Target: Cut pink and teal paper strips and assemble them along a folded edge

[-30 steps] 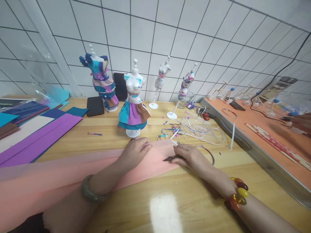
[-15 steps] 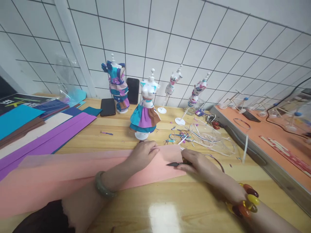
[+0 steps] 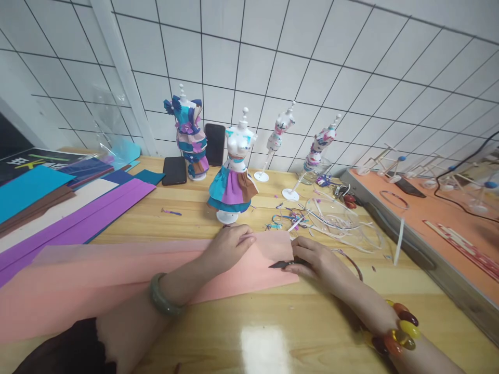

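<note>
A long sheet of pink crepe paper [image 3: 163,267] lies across the table, folded in layers. My left hand [image 3: 230,249] rests on it with the fingertips pinched together on the paper's upper part. At the paper's right end, my right hand [image 3: 315,259] is closed around scissors [image 3: 278,265]; only the dark pointed blade shows, lying over the paper, and the handles are hidden by the fingers. Just beyond my left hand stands a white mini dress form [image 3: 239,143] wearing a teal, purple and brown ruffled skirt [image 3: 234,187].
Behind stand a fully dressed form [image 3: 191,137] and two slim painted forms [image 3: 280,130], with phones [image 3: 174,171] nearby. Coloured paper sheets [image 3: 97,213] are stacked at left. Paper scraps and loose strips [image 3: 335,218] lie at right, beside an orange-topped surface [image 3: 463,208].
The view has shifted slightly. Both hands stay in nearly the same place on the pink paper, and the scissors' blade has barely moved.
</note>
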